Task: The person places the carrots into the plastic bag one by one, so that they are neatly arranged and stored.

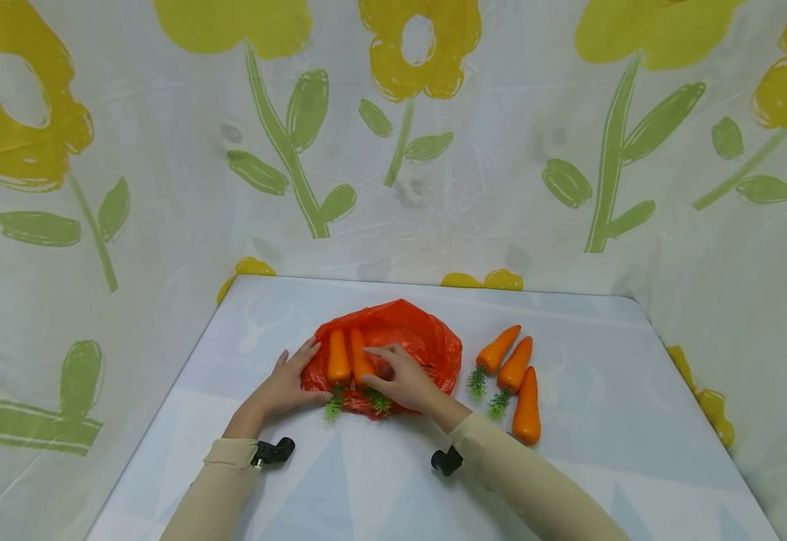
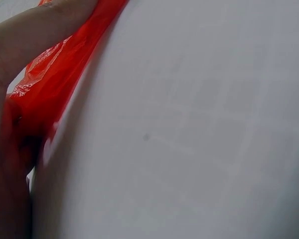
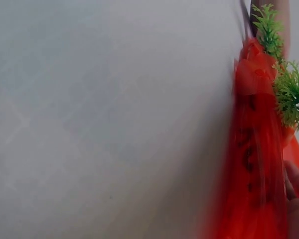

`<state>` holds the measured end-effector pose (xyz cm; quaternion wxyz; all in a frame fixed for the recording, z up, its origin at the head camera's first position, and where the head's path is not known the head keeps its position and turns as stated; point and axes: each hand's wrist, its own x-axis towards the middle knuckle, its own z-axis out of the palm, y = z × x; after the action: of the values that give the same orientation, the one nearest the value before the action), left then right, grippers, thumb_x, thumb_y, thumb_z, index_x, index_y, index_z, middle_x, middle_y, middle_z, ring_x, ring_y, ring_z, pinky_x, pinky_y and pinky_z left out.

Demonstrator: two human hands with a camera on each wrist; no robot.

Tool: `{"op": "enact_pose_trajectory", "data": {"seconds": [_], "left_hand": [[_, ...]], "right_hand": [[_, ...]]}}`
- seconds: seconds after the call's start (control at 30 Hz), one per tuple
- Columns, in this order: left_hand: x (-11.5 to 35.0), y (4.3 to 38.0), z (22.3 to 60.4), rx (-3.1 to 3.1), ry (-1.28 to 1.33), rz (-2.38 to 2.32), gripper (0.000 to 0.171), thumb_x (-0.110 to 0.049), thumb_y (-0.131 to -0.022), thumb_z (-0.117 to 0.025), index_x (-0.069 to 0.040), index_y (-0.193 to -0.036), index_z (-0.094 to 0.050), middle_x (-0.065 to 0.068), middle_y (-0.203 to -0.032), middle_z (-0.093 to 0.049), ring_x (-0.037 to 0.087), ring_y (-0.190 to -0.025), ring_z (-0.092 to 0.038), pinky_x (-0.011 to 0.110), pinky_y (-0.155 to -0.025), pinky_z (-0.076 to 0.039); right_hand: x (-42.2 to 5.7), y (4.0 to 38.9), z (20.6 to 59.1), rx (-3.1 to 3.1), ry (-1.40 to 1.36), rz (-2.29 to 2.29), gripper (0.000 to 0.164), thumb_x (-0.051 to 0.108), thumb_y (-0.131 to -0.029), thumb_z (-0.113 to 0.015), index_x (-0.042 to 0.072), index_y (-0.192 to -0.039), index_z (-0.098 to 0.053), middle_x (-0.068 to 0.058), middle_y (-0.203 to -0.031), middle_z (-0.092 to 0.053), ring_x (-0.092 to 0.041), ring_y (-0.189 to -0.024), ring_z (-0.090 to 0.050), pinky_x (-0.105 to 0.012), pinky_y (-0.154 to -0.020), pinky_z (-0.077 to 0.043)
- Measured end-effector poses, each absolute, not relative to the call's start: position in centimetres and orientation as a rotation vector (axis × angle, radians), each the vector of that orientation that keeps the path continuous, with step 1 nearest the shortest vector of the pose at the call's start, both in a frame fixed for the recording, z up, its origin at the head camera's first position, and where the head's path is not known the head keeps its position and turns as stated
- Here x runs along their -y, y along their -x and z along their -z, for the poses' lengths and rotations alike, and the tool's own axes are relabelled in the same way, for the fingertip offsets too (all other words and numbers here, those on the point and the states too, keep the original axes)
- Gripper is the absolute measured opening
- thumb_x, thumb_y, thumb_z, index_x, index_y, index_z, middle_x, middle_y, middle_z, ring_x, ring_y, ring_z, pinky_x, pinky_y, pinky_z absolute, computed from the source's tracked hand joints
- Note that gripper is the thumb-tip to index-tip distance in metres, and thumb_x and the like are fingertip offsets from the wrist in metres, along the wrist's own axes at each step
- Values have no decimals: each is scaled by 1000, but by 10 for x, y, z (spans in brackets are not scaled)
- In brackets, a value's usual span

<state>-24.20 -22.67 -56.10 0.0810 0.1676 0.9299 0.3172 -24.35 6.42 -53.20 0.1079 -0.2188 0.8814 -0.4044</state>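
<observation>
A thin red plastic bag (image 1: 413,323) lies spread on the table, its left part under two orange toy carrots with feathery green tops. The left carrot (image 1: 339,364) sits beside the second carrot (image 1: 356,344), both tops pointing toward me. My left hand (image 1: 283,387) rests at the bag's left edge, fingers and thumb spread apart. In the left wrist view the thumb (image 2: 45,25) lies across the red plastic. My right hand (image 1: 412,382) reaches over the bag and pinches the second carrot with thumb and fingers. Green tops (image 3: 291,94) show beside the bag in the right wrist view.
To the right of the bag lie three more carrots: an upper one (image 1: 499,348), a middle one (image 1: 516,364) and a lower one (image 1: 528,409), close to my right forearm. A flower-print curtain (image 1: 474,210) surrounds the pale patterned table (image 1: 589,421).
</observation>
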Motion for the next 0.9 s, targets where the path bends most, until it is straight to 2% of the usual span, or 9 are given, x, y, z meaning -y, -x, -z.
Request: {"op": "enact_pose_trajectory", "data": {"seconds": [0.2,0.43,0.67,0.8,0.9], "left_hand": [[226,241,561,-2771,-469,-942,108,-53,-80,-82,-7,-161,-27,13,-169,-17,44,-153,-12,62,-122,2],[225,242,560,-2775,-479,-948,109,-52,-79,-82,-7,-161,-27,13,-169,-18,41,-153,-17,60,-123,3],[225,242,560,-2776,-493,-949,108,-52,-79,-82,-6,-161,-27,14,-169,-18,40,-153,-19,60,-123,2],[224,242,560,-2777,-486,-945,109,-52,-79,-82,-6,-161,-27,14,-169,-18,40,-153,-19,60,-123,3],[224,242,559,-2779,-489,-943,108,-51,-79,-83,-5,-161,-28,14,-169,-18,40,-153,-20,60,-123,3]], "right_hand": [[-69,241,532,-2602,687,1197,57,45,-96,-69,26,-148,-54,-6,-134,-54,-20,-101,-56,-37,-87,-53],[-76,238,532,-2616,699,1218,55,42,-97,-69,27,-148,-55,-4,-131,-56,-16,-95,-55,-34,-82,-52],[-87,238,533,-2624,758,1238,53,39,-98,-68,24,-147,-56,-5,-117,-55,-17,-83,-53,-31,-71,-49],[-92,237,531,-2632,764,1208,54,40,-98,-68,22,-147,-55,-6,-111,-53,-15,-84,-53,-29,-71,-50],[-95,236,529,-2627,755,1197,55,39,-98,-68,21,-148,-54,-7,-114,-55,-16,-87,-54,-29,-72,-51]]}}
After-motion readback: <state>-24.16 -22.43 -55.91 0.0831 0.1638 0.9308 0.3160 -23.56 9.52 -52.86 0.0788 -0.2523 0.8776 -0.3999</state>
